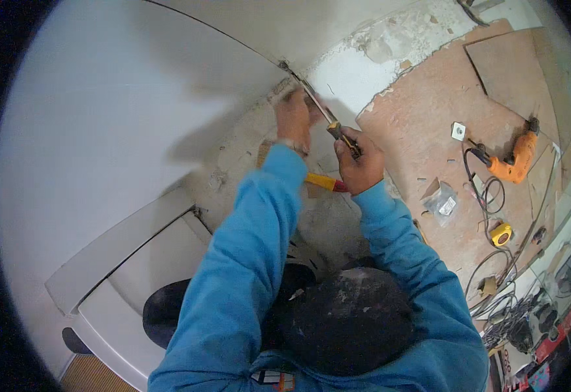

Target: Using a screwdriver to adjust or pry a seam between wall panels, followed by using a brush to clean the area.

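My right hand [364, 163] is closed around the yellow-and-black handle of a long screwdriver [333, 123]. Its metal shaft slants up and to the left, and the tip meets a dark spot in the corner where the wall panels join. Beside the shaft is my left hand [294, 124], smeared by motion; its fingers cannot be made out. Below the hands shows a yellow handle with a red end [324, 181], partly behind my left sleeve. Its far end is hidden, and I cannot tell what tool it belongs to.
To the right, an orange power drill [517, 160] with its cord lies on reddish flooring. Near it are a yellow tape measure [501, 234], a clear plastic bag [440, 199] and a small white square piece [458, 130]. A white panelled piece [148, 261] stands left of my knees.
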Demonstrator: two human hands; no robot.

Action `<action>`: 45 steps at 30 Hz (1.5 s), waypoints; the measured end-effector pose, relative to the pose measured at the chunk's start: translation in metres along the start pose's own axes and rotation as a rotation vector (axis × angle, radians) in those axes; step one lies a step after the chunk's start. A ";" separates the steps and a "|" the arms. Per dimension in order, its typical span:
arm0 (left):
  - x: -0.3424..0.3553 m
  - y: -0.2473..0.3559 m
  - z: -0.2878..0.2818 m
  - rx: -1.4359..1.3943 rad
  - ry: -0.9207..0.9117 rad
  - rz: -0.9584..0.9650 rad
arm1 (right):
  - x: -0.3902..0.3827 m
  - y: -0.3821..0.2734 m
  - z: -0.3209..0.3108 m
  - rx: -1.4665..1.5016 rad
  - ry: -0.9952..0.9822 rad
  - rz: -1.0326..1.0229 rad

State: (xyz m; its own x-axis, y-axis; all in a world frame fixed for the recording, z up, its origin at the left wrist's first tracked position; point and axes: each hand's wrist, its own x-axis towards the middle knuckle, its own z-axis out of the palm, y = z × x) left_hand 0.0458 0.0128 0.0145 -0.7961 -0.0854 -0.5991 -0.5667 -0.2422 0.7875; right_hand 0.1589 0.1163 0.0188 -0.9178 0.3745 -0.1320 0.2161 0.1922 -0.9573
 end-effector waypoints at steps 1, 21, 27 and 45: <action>-0.007 -0.007 0.005 -0.108 -0.080 -0.139 | -0.001 0.002 0.001 -0.036 0.007 -0.042; -0.019 -0.007 0.029 -0.485 0.053 -0.208 | -0.017 0.030 -0.027 0.253 0.395 0.023; -0.019 -0.012 0.026 -0.553 -0.024 -0.227 | 0.000 -0.008 -0.008 0.377 0.463 -0.043; -0.009 -0.012 0.027 -0.559 -0.001 -0.192 | -0.017 -0.011 -0.045 0.165 0.306 -0.173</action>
State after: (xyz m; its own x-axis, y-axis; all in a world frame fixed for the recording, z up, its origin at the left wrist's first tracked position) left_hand 0.0543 0.0425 0.0142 -0.6909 0.0112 -0.7228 -0.5028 -0.7260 0.4693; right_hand 0.1876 0.1486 0.0432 -0.7886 0.6076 0.0942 -0.0125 0.1373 -0.9905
